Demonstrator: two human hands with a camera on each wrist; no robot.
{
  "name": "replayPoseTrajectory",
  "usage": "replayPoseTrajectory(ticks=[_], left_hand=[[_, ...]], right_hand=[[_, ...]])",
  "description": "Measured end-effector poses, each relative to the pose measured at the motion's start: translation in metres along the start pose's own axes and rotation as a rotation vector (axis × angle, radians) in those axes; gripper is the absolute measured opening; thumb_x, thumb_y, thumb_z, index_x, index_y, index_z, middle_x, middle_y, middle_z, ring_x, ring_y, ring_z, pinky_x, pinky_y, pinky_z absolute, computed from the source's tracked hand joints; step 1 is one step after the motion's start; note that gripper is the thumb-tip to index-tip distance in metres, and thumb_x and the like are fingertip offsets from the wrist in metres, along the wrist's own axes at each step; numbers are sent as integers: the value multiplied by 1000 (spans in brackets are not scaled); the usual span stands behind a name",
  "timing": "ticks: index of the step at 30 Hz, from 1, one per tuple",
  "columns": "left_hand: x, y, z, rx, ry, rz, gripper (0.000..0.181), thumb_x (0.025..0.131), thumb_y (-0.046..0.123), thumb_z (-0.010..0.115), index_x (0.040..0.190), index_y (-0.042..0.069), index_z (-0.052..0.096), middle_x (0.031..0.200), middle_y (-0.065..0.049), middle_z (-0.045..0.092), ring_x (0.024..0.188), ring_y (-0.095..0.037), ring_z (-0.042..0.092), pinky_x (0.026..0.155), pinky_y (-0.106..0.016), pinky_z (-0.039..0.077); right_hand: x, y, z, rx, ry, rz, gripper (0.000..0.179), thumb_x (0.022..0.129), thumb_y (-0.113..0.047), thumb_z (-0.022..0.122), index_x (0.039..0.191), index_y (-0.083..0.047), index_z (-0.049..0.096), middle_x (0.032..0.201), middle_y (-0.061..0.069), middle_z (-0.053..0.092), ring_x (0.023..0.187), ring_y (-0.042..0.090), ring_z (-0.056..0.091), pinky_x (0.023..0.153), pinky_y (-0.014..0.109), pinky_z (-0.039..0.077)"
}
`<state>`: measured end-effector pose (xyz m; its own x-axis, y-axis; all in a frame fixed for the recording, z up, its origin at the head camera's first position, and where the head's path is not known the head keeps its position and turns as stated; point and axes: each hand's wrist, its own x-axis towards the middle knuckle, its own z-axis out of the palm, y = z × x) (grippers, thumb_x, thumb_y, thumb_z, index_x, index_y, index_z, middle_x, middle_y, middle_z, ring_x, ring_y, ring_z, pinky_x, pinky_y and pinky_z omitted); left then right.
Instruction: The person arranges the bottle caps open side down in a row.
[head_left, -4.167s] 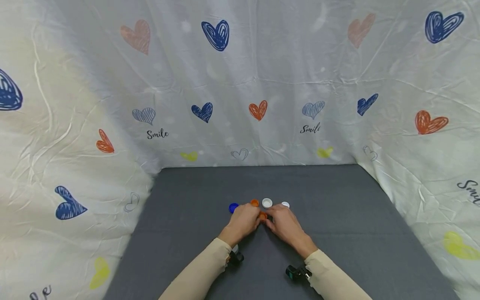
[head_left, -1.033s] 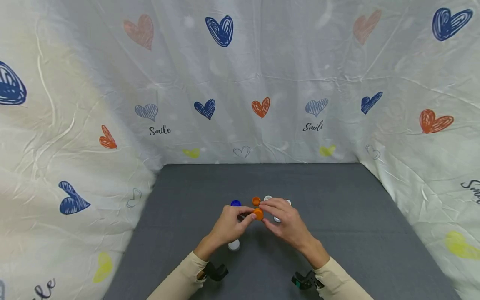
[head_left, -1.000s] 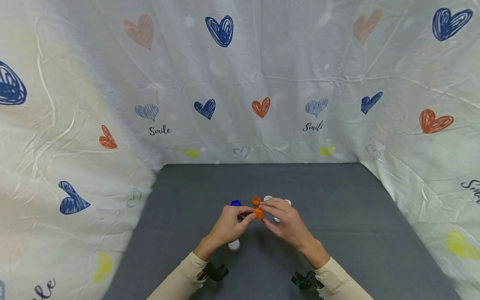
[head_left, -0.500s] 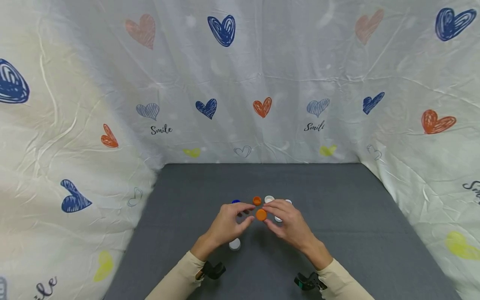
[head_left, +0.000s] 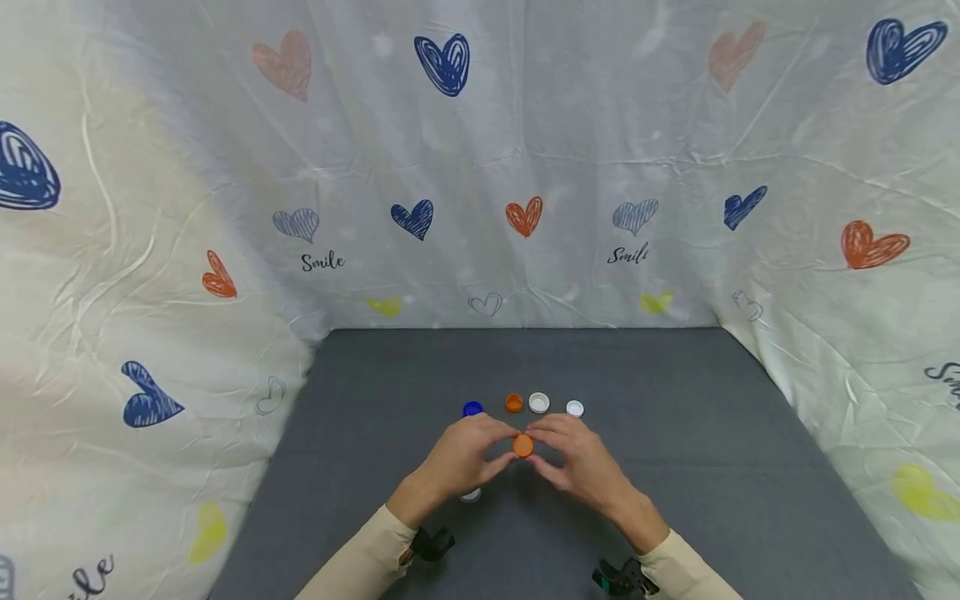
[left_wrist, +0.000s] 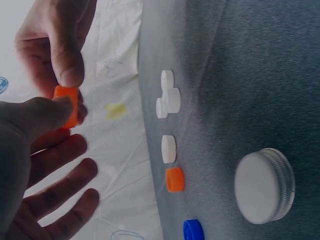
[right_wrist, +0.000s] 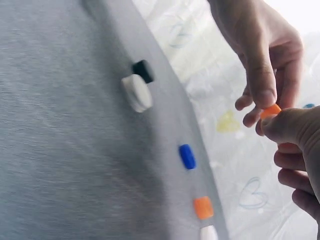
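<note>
An orange bottle cap [head_left: 522,446] is held up above the grey table, flat face towards the head camera. My left hand [head_left: 456,457] pinches its left side between thumb and fingers. From the other side, my right hand [head_left: 579,458] pinches the same cap. In the left wrist view both thumbs press on the orange rim, while the lower fingers of the left hand spread free. A second orange cap [head_left: 513,403] lies beyond the hands, with a blue cap [head_left: 472,408] to its left and a white cap [head_left: 538,402] to its right.
Another white cap [head_left: 574,408] lies further right. A large ribbed white cap [left_wrist: 262,186] sits nearer me, partly behind the left hand in the head view. A dark cap [right_wrist: 143,71] shows in the right wrist view. Heart-printed cloth [head_left: 480,167] surrounds the grey table [head_left: 675,400].
The orange cap has been lifted off the table and turned over. Half a second ago only the right hand held it; now the left pinches it too, and both have come slightly nearer me.
</note>
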<state>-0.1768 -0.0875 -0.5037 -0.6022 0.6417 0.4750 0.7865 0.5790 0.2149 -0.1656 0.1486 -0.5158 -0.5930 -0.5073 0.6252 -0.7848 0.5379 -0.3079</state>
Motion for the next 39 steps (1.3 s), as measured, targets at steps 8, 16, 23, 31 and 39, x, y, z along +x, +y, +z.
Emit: replayPoseTrajectory(ticks=[8, 16, 23, 31, 39], left_hand=[[-20, 3, 17, 85, -222, 14, 24, 87, 34, 77, 108, 22, 77, 102, 11, 75, 92, -8, 66, 83, -30, 54], [-38, 2, 34, 119, -257, 55, 17, 87, 35, 78, 101, 25, 77, 94, 12, 73, 90, -9, 65, 90, -33, 51], [-47, 1, 42, 180, -260, 62, 14, 86, 36, 78, 96, 26, 77, 91, 12, 71, 91, -11, 64, 88, -35, 52], [-55, 5, 47, 215, -293, 84, 20, 85, 39, 78, 98, 25, 78, 104, 10, 71, 99, -12, 61, 86, -35, 51], [-47, 2, 37, 201, -291, 52, 28, 82, 40, 77, 105, 23, 76, 106, 9, 71, 104, -14, 59, 89, -37, 49]], right_hand=[[-30, -7, 27, 8, -75, 48, 29, 80, -26, 85, 105, -15, 76, 106, -5, 72, 102, 14, 66, 89, 35, 52], [-45, -15, 46, -15, -129, 81, 24, 81, -28, 84, 101, -17, 76, 102, -7, 72, 101, 12, 65, 90, 36, 52], [-51, -19, 58, -79, -172, 90, 23, 81, -31, 83, 99, -19, 76, 101, -8, 71, 100, 12, 64, 90, 36, 51], [-57, -24, 64, -142, -225, 92, 28, 82, -37, 82, 101, -16, 78, 107, -6, 70, 102, 14, 62, 92, 39, 51], [-51, -19, 56, -113, -279, 117, 33, 84, -40, 80, 107, -16, 76, 112, -4, 69, 107, 14, 62, 96, 41, 50]])
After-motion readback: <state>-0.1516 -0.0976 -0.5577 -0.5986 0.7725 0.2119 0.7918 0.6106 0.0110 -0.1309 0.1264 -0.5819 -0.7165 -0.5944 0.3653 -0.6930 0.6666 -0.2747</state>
